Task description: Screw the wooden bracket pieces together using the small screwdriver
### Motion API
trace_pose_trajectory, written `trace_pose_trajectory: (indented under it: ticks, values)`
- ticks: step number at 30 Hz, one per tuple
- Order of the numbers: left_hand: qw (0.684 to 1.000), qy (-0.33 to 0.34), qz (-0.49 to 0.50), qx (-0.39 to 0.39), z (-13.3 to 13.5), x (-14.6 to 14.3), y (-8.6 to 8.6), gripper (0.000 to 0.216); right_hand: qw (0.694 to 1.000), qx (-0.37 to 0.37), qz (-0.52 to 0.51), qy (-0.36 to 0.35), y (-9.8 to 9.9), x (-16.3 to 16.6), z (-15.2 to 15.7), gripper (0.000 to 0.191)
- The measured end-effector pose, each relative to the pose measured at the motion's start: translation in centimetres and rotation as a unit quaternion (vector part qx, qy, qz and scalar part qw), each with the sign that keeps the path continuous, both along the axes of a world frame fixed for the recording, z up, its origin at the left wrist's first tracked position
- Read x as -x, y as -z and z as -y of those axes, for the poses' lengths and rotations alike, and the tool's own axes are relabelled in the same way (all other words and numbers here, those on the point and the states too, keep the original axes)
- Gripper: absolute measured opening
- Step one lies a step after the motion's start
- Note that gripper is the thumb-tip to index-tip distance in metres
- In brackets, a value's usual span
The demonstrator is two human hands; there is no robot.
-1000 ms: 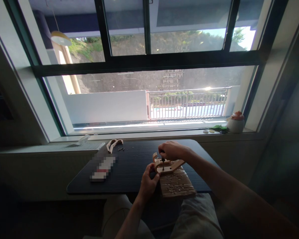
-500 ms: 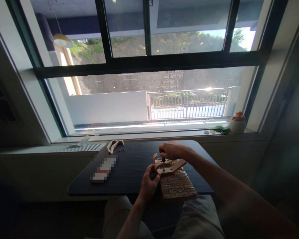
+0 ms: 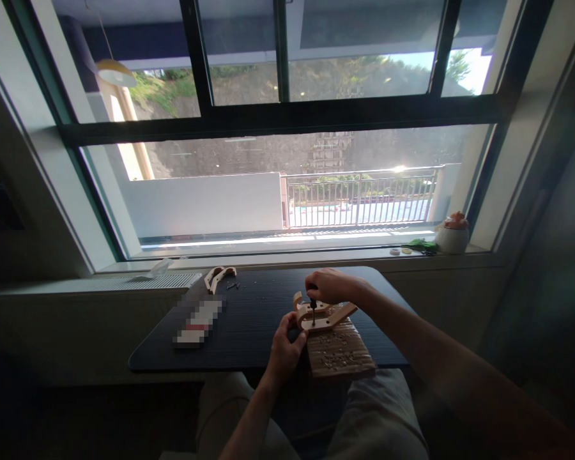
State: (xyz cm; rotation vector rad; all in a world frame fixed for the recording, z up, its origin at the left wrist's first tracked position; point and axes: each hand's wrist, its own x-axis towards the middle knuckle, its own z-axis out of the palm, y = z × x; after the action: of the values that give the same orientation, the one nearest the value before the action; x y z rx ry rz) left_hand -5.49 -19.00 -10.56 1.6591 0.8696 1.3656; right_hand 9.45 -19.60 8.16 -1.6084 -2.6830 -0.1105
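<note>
My right hand (image 3: 326, 285) is closed round the handle of a screwdriver (image 3: 314, 311), whose shaft points straight down onto a pale wooden hook-shaped piece (image 3: 322, 324). With fingers and thumb, my left hand (image 3: 286, 345) grips the curved left end of that wooden piece. A second, similar wooden hook (image 3: 298, 300) lies just behind it. Both rest on a brown board (image 3: 341, 354) with a grooved surface and several small marks or bits scattered over it. The screw under the driver's tip is too small to make out.
The dark table (image 3: 249, 345) holds two more curved wooden pieces (image 3: 219, 277), some screws (image 3: 233, 285) and a blurred-out flat item (image 3: 199, 324). Beyond it run a window sill and a radiator cover (image 3: 163, 281). A white pot (image 3: 453, 236) stands on the sill at right.
The view has shifted slightly. Both hands, the screwdriver and the wooden piece keep practically the same places relative to each other.
</note>
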Motion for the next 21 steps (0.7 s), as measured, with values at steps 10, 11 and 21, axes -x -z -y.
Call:
trace_pose_trajectory:
  ticks: [10,11,21]
  values:
    - [1.0,-0.007,0.007,0.008,-0.1,0.0,0.1,0.037,0.999,0.019,0.019,0.04,-1.1,-0.2,0.3,0.032]
    - [1.0,-0.007,0.005,0.009,-0.1,0.0,0.1,0.036,0.999,0.024,0.02,0.038,-1.3,-0.3,0.4,0.033]
    - [1.0,-0.019,-0.002,0.004,-0.2,0.1,0.4,0.038,1.0,0.013,0.022,-0.003,-0.5,-0.1,0.0,0.025]
